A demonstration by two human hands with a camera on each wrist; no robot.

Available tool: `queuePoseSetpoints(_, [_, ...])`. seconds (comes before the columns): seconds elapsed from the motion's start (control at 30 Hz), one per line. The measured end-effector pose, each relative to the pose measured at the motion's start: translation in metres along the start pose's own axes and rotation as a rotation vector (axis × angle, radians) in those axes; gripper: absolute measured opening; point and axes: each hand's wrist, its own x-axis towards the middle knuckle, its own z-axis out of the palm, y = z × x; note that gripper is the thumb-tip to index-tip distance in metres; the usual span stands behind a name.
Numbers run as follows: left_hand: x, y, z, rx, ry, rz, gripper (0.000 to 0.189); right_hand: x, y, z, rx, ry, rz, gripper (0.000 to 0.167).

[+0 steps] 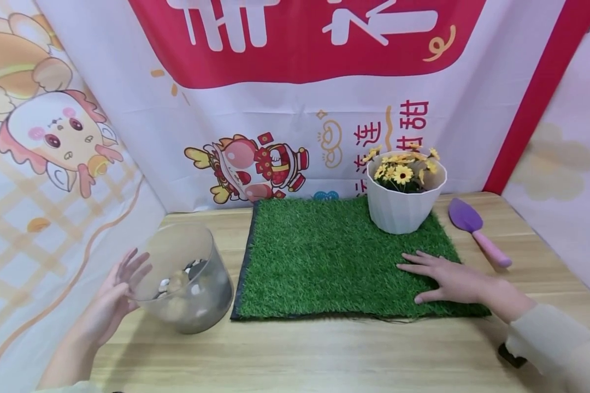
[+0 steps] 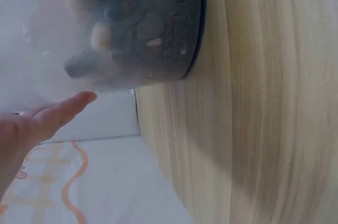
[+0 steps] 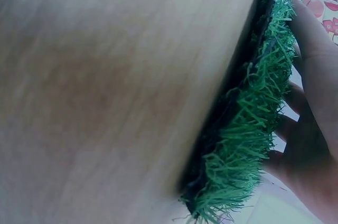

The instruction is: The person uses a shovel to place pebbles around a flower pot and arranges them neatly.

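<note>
A clear cylindrical container [image 1: 192, 295] stands on the left of the table, with stones and a dark layer inside. My left hand [image 1: 109, 303] is at its left side, fingers spread near the rim; whether they touch the wall is unclear. In the left wrist view, the thumb of that hand [image 2: 47, 121] lies straight beside the container [image 2: 132, 28]. Over the right part of an artificial grass mat [image 1: 319, 256] my right hand [image 1: 449, 281] is spread flat with nothing in its grasp. The right wrist view has the hand [image 3: 317, 129] along the grass [image 3: 248, 145].
A white ribbed pot [image 1: 403, 210] with yellow flowers [image 1: 402, 173] sits on the mat's back right corner. To its right lies a trowel [image 1: 477, 229] with a purple blade and pink handle. Printed cloth [image 1: 285, 109] hangs behind the wooden table [image 1: 295, 355].
</note>
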Motion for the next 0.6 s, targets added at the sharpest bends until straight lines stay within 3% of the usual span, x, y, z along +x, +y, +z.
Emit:
queuePoseSetpoints(0.13, [-0.001,0.000,-0.002,-0.044,-0.118,0.073,0.094,0.000,0.001,0.002,-0.003,0.009,-0.001,0.080])
queuePoseSetpoints(0.33, [0.002,0.002,-0.005,-0.181,-0.300,0.131,0.095,0.001,0.004,0.002,-0.001,0.004,0.002,0.080])
queuePoseSetpoints(0.4, [0.002,0.004,-0.005,-0.185,-0.334,0.134,0.093,0.002,0.005,0.003,0.001,0.003,0.001,0.079])
queuePoseSetpoints(0.53, [-0.001,0.009,-0.003,-0.107,-0.350,0.096,0.093,0.001,0.005,0.003,0.002,0.002,0.003,0.080])
queuePoseSetpoints(0.6, [-0.002,0.011,-0.001,-0.124,-0.375,0.080,0.093,0.001,0.005,0.003,0.000,0.003,0.004,0.080])
